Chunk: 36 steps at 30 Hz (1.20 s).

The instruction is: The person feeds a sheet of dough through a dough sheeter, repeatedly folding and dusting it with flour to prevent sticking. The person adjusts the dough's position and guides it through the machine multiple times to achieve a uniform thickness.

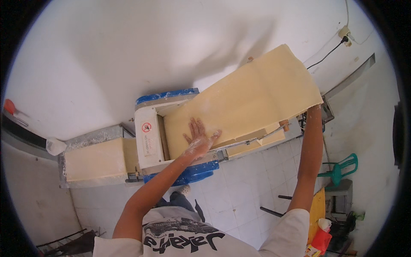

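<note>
Hiding right fingers, their hold impossible to tell: pale dough sheet [244, 94]; left fingers [194, 127] spread on it, gripping nothing.

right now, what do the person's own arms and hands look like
The left arm and right arm are bare below short off-white sleeves of a shirt with dark print. The left hand wears no glove, its fingers dusted with pale powder. The right hand is too hidden to describe.

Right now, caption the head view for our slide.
At a machine, left hand on pale sheet, right arm partly beneath it.
</note>
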Each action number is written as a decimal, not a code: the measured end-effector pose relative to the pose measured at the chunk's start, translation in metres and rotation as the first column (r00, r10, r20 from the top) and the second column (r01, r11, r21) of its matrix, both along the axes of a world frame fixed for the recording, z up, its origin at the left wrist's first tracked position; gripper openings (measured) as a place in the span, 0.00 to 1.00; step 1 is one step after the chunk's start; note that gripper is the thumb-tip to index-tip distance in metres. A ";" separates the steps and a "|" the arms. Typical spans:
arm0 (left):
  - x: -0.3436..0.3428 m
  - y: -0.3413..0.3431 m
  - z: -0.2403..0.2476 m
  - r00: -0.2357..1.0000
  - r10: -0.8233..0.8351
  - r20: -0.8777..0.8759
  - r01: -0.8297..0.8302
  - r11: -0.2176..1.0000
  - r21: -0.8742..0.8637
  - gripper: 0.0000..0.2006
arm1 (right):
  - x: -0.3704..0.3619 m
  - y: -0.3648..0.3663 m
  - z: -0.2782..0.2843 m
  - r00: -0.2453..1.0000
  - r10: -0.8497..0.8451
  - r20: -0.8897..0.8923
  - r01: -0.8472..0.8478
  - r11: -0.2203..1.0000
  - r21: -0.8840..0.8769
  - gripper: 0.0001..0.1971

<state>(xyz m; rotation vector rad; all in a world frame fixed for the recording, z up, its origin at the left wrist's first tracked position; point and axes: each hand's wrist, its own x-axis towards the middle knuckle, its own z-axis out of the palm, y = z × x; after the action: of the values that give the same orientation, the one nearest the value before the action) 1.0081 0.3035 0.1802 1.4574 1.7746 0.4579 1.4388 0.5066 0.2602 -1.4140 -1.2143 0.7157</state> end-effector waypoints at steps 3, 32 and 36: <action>-0.002 0.000 0.000 0.998 0.057 0.014 -0.057 0.997 0.047 0.59 | -0.002 0.018 0.017 0.998 -0.002 -0.069 0.004 1.000 0.021 0.23; -0.187 -0.022 0.044 0.912 0.154 0.379 -0.361 0.738 0.570 0.29 | 0.099 -0.260 -0.297 0.852 0.509 0.124 -0.182 0.511 -0.840 0.23; -0.262 -0.033 0.042 0.733 0.145 0.664 -0.600 0.599 0.531 0.19 | 0.086 -0.434 -0.314 0.989 0.144 0.020 -0.003 0.155 -0.988 0.22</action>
<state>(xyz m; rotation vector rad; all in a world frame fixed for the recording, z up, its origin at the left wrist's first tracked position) 0.7457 0.2706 0.2227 1.1601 1.4359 1.8260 1.5246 0.0730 -0.0537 -2.5234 -0.7966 1.7587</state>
